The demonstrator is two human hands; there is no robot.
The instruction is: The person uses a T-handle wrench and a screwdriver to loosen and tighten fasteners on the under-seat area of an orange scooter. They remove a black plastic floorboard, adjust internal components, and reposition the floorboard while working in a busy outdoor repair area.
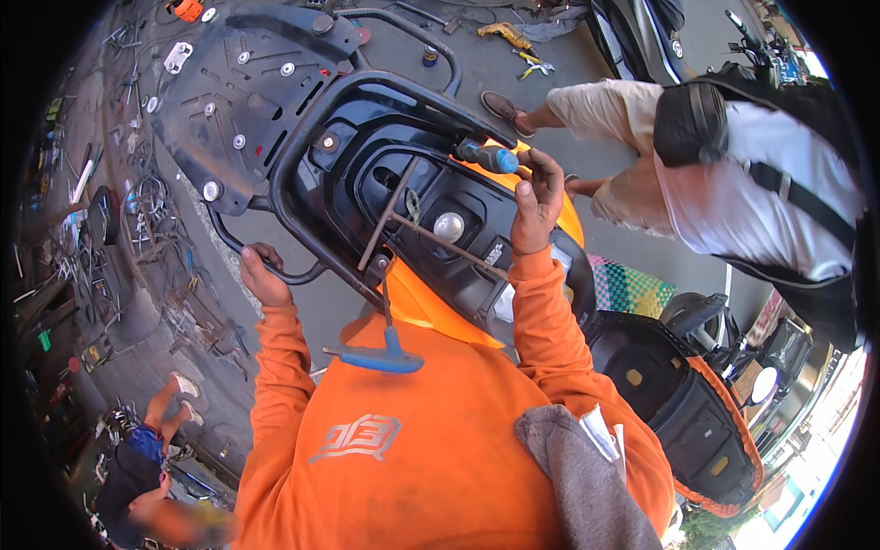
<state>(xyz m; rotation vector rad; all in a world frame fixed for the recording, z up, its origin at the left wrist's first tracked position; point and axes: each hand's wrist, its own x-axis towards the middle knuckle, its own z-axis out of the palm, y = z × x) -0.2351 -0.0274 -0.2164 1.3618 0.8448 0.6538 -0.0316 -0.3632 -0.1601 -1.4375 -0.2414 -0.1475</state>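
My left hand (265, 277) is beside the bent black tube of a motorcycle's rear rack (261, 110), thumb raised and fingers apart; its fingertips are partly hidden. My right hand (538, 203) is raised at the far side of the orange-and-black tail, thumb and fingers apart. Its fingertips are close to the end of a blue-and-black tool handle (490, 158); whether they touch cannot be made out. A blue T-handle hex key (376, 358) has its shaft running to a bolt near the orange panel (426, 298). A rusty T-shaped wrench (392, 218) lies across the black under-seat tray (458, 257).
A person in light shorts (610, 137) stands at the right. The detached seat (683, 403) is at lower right, its underside showing. Pliers (533, 64) and a yellow power tool (505, 36) lie on the ground. Loose tools and parts (101, 225) cover the left side; another person (142, 467) is at lower left.
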